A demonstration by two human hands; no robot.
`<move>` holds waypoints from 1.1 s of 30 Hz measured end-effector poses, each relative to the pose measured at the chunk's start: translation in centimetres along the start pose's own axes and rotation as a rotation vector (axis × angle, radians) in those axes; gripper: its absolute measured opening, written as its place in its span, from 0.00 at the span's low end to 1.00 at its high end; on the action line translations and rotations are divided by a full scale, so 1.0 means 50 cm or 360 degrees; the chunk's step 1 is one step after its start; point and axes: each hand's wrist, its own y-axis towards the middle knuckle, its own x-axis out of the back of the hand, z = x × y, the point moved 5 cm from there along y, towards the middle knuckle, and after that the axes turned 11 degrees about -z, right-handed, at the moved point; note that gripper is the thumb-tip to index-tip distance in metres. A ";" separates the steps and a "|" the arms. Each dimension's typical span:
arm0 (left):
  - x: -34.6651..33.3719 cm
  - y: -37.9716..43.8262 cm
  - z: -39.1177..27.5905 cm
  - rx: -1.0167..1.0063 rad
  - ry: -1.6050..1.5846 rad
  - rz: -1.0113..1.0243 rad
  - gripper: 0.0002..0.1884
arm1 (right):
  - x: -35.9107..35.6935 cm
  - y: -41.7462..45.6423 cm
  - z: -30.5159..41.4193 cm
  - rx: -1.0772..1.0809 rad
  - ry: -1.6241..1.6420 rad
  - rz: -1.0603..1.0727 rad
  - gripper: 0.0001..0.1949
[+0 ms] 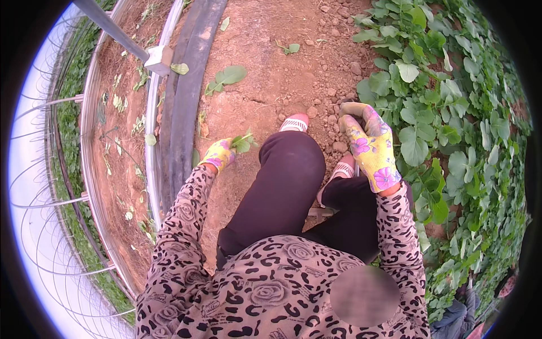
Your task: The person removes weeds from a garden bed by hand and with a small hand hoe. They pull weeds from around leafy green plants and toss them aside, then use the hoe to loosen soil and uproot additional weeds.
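Observation:
My left hand (219, 155), in a yellow glove with pink flowers, is closed around a small bunch of green leaves (243, 143). It hangs over the bare soil, left of my knee. My right hand (370, 146) wears a matching glove with soiled fingers. Its fingers are curled, with a gap showing between them, and I see nothing held there. Beside that hand, on its right, grows a dense bed of broad-leaved green plants (414, 146).
A grey post (114, 31) rises from a white block (159, 60) at the upper left. Black sheeting (180, 110) runs along a pale rail (152, 127). Plucked leaves (230, 75) lie on the soil path (258, 46). Part of another person (459, 315) shows at the lower right.

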 end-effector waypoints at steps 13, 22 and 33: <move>0.063 0.403 0.163 0.0450 0.0354 -0.0571 0.28 | -0.099 0.099 -0.187 -0.0551 -0.0154 0.0069 0.09; 0.110 0.398 0.273 0.0387 0.0136 -0.0940 0.12 | -0.123 0.091 -0.168 -0.0494 -0.0223 0.0107 0.09; -0.072 0.209 0.341 0.0811 -0.0099 -0.0691 0.41 | -0.118 0.078 -0.174 -0.0447 -0.0274 0.0148 0.09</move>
